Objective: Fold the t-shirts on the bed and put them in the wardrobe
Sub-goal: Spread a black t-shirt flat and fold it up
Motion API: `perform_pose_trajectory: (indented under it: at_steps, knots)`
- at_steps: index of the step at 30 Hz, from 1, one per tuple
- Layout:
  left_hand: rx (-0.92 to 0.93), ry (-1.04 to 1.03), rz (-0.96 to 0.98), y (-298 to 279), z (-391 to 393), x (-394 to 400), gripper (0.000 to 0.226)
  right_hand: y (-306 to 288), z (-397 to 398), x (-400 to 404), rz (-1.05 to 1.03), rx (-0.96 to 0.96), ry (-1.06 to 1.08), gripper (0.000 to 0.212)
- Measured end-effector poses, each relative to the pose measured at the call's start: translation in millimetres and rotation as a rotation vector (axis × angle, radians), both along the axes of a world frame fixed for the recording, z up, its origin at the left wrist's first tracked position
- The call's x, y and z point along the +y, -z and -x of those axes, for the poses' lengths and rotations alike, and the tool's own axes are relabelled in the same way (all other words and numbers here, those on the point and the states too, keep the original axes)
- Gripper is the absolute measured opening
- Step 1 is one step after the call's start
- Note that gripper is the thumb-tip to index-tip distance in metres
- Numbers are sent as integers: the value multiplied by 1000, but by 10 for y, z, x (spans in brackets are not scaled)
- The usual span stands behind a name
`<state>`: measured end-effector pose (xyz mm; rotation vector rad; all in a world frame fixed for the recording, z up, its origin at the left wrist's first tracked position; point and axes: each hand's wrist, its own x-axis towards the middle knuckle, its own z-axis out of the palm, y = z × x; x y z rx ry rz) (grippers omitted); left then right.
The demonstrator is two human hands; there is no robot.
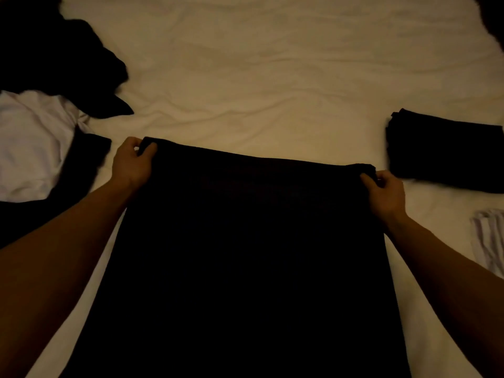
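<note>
I have a black t-shirt point(245, 255) spread lengthwise on the bed point(272, 77), far edge held across. My left hand point(132, 161) pinches the far left corner; my right hand point(384, 190) pinches the far right corner, hands well apart. A folded black stack point(447, 151) sits just beside the right hand, a striped cloth point(491, 241) nearer me. An unfolded pile of black and white shirts point(35, 137) lies to the left.

Risks, as I judge them: the far edge runs slanted, so folding now would give a crooked fold. Light is poor; hidden creases in black fabric could go unnoticed. A wide pull could drag into the stack.
</note>
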<state>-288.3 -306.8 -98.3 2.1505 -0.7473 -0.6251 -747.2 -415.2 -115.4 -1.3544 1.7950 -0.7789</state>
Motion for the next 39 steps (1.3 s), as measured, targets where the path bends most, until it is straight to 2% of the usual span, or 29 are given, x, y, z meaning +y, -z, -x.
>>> perform_pose_trajectory:
  at_steps: [5,9,11,13,15,16,18,20,22,24,26,29,31,33,35,38,39]
  knots:
    - [-16,-45,35,85,38,-123,36,52,-84,-88,53,24,24,25]
    - [-51,24,-28,131,79,3,40,118,9,-81,9,79,-11,26]
    - [-115,80,-43,114,140,110,42,109,22,-32,-30,128,-12,35]
    - [-220,121,-39,130,227,221,50,98,8,28,30,289,-1,52]
    - [-453,131,-91,190,339,304,61,64,-96,159,192,547,11,58]
    - [-559,141,-132,231,395,356,65,53,-198,257,273,635,-38,59]
    - [-616,204,-217,336,497,466,65,100,-431,465,358,702,-220,66]
    - [-580,223,-300,445,558,559,65,186,-613,617,255,701,-405,70]
    - [-570,214,-328,511,570,641,67,305,-663,713,109,698,-502,68]
    - [-590,204,-303,463,579,660,73,344,-616,747,105,710,-512,71]
    - [-678,236,-213,334,640,622,74,292,-626,761,231,722,-464,71]
    - [-836,485,3,201,1014,421,60,140,-993,683,457,700,-493,61]
    - [-826,637,67,227,1436,227,54,77,-1390,635,518,659,-601,55]
    - [-756,689,1,295,1759,60,54,107,-1688,594,466,637,-686,56]
    - [-724,668,-142,403,1796,-63,54,205,-1721,497,341,683,-684,60]
    - [-802,564,-242,506,1409,-62,61,327,-1374,368,228,869,-642,74]
    - [-803,501,-247,512,1231,-36,63,351,-1192,322,205,877,-591,81]
